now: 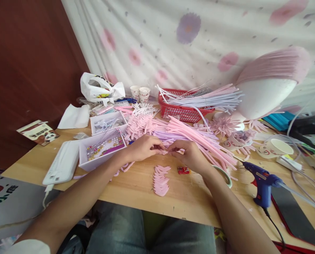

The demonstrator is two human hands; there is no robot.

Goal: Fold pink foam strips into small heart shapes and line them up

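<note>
Basket [178, 114], red and heaped with pale stems [218, 97], stands toward the back of the bench [132, 192] and fixes the places here. Directly on the person's side of the basket, past a spread of pink and purple stems [199, 135], a small pink piece [162, 152] sits at the fingertips. The left hand [144, 147] seems to have its grip pinched on that piece. The right hand [187, 153] curls in from the other side, fingertips just beside or touching it; whether its grip holds any of the piece, I cannot tell.

The step in hand looks like close bending or joining of this one piece. Farther from the basket, on the person's side, bent pink pieces [161, 180] lie in an overlapping stack, apparently of the same kind. The next move, as I judge it, calls for a steady pinch on one side and a light, precise turn on the other.

For room, bare wood flanks the stack, and a narrow strip separates it from the bench's front edge, so a dropped piece could slip off there. The basket side is crowded with stems. Rightward and nearer than the basket, a red packet [183, 170], a tape ring [229, 181] and a glue gun [263, 180] limit the right arm's sweep; leftward, a white box [98, 160] lies close to the left forearm.
</note>
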